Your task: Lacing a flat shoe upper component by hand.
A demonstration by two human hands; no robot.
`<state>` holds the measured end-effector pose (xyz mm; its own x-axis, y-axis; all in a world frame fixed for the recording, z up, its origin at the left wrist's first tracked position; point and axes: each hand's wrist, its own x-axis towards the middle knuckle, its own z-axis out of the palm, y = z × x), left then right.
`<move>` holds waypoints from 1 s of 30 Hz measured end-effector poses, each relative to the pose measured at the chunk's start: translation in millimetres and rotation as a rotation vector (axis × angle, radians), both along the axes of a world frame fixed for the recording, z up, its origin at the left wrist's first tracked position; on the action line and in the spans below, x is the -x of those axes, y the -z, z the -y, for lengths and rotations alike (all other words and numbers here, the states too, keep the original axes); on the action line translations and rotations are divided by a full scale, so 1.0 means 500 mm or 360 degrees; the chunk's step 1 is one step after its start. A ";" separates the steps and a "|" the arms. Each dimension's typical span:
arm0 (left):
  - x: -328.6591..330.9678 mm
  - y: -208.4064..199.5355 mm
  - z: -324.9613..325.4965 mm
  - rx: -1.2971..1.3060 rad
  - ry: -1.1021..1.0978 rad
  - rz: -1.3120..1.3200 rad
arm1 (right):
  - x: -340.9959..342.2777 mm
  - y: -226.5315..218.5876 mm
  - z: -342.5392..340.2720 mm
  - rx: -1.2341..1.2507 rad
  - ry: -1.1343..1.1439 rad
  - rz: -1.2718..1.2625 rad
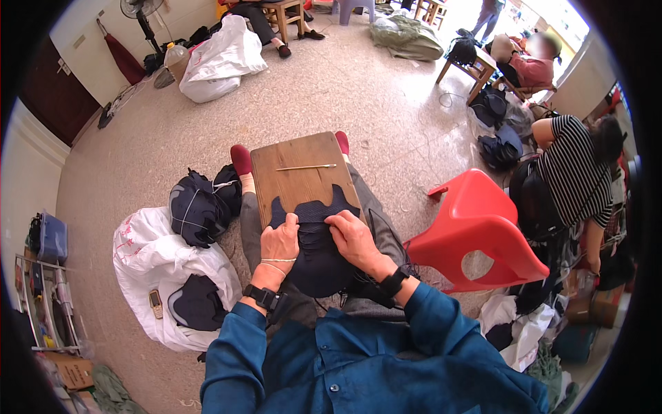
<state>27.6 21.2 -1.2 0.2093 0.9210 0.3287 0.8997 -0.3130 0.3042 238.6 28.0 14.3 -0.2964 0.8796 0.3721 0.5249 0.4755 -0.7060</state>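
Observation:
A dark navy shoe upper (318,265) lies flat across my lap and the near edge of a wooden board (296,159). Several slits or loops run down its middle. My left hand (281,243) pinches its left edge with fingers closed. On the opposite edge, my right hand (352,238) grips the fabric between thumb and fingers. A long thin needle-like tool (307,167) rests on the board beyond the upper, touched by neither hand. Dark cords (403,270) hang near my right wrist.
To my left are a tied dark bundle (196,207) and a white sack (141,255) bearing a phone (156,303) and dark pieces. A red plastic stool (462,228) stands close on my right. Beyond it sits a person in a striped top (576,169).

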 end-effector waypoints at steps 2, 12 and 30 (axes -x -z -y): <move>-0.003 -0.006 -0.004 0.0069 -0.0078 0.0032 | -0.001 -0.001 -0.006 0.0090 0.0017 0.0006; 0.011 0.005 -0.005 0.0085 -0.0138 0.0052 | 0.035 -0.015 -0.034 0.0099 -0.0006 0.0294; 0.035 -0.034 -0.012 0.0433 -0.0166 0.0304 | 0.101 -0.024 -0.010 -0.0261 -0.0061 0.0386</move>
